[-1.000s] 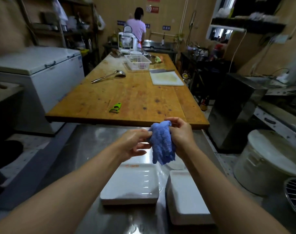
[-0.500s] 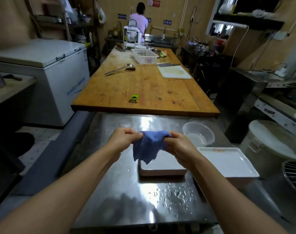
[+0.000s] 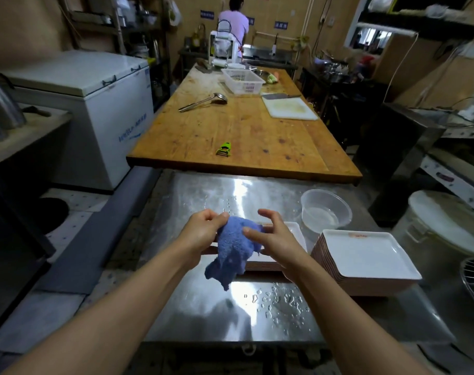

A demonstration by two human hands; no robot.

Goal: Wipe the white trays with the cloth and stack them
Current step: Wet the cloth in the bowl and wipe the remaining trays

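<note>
Plainly, the wet steel worktop (image 3: 257, 315) is the main hazard: water beads sit on it near the front edge, so a tray set down there could skid, or pick up fresh drops on its wiped face. The cloth (image 3: 234, 246) is also bunched and dangling, so a wipe begun like this would probably cover little of a tray and leave streaks.

The left hand (image 3: 203, 234) pinches the cloth at its top edge, fingers curled on it. The right hand (image 3: 273, 236) is spread and slack, fingertips touching or just beside the cloth's right side; whether it grips anything cannot be told, and it looks released. If the left pinch slips, the cloth would fall onto the tray below.

That tray (image 3: 294, 234) lies directly under and behind both hands, mostly hidden by them and the cloth. A stack of trays (image 3: 365, 255) stands to the right, just beside it, near the worktop's right edge. A clear bowl (image 3: 325, 209) sits just beyond them.
</note>
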